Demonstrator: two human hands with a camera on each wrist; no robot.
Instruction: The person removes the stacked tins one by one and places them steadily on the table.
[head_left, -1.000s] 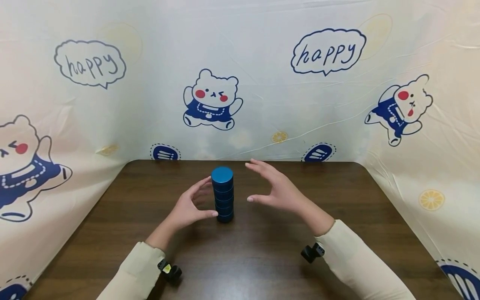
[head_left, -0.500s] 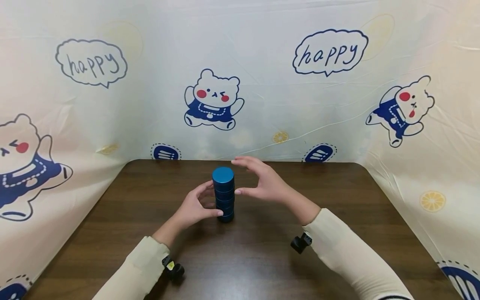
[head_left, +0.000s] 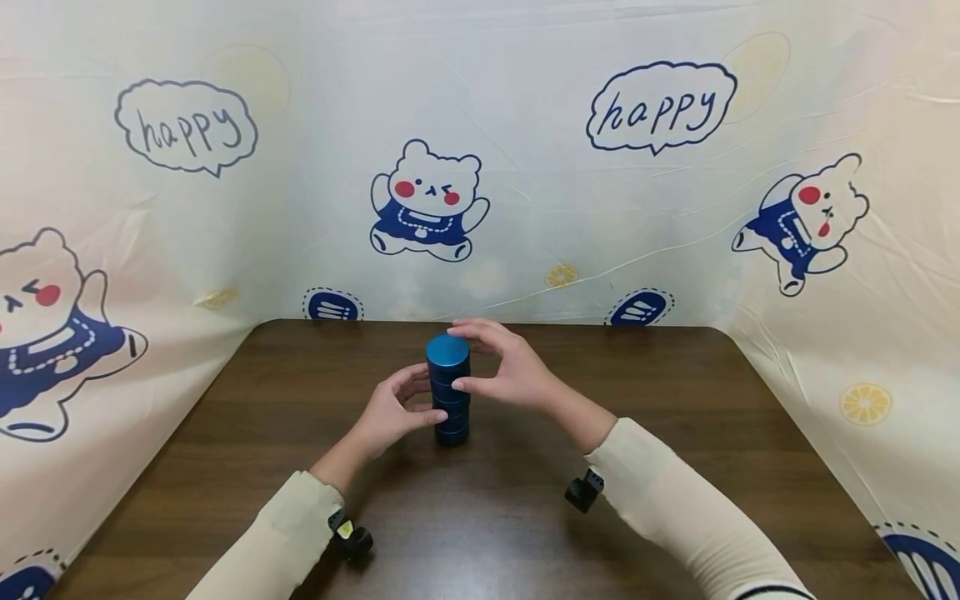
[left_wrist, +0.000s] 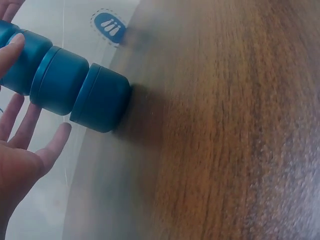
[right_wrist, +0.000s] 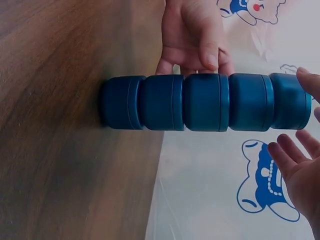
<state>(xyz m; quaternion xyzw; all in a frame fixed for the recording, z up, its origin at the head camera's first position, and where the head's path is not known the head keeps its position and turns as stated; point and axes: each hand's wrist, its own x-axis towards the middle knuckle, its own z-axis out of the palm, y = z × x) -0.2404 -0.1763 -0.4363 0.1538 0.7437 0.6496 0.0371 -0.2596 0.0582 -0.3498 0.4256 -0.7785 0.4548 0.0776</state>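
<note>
A tall stack of several blue round tins (head_left: 450,400) stands upright on the wooden table. My left hand (head_left: 390,417) holds the stack's lower middle, thumb across the front and fingers behind; its thumb (right_wrist: 209,52) lies against a middle tin in the right wrist view. Around the top tin (right_wrist: 291,102) curves my right hand (head_left: 517,371), thumb overlapping the front and forefinger at the far rim. In the right wrist view, a narrow gap shows between that tin and the right fingers (right_wrist: 282,155). The bottom tin (left_wrist: 101,98) meets the table in the left wrist view.
The brown table (head_left: 637,500) extends on all sides of the stack. Behind it and at both sides hangs a pale printed cloth (head_left: 525,108) with bears and "happy" bubbles. A small black camera (head_left: 583,490) is strapped to each wrist.
My right hand has moved left, from beside the stack to around its top. My left hand has shifted slightly right, its thumb now farther across the tins. The stack stands in place.
</note>
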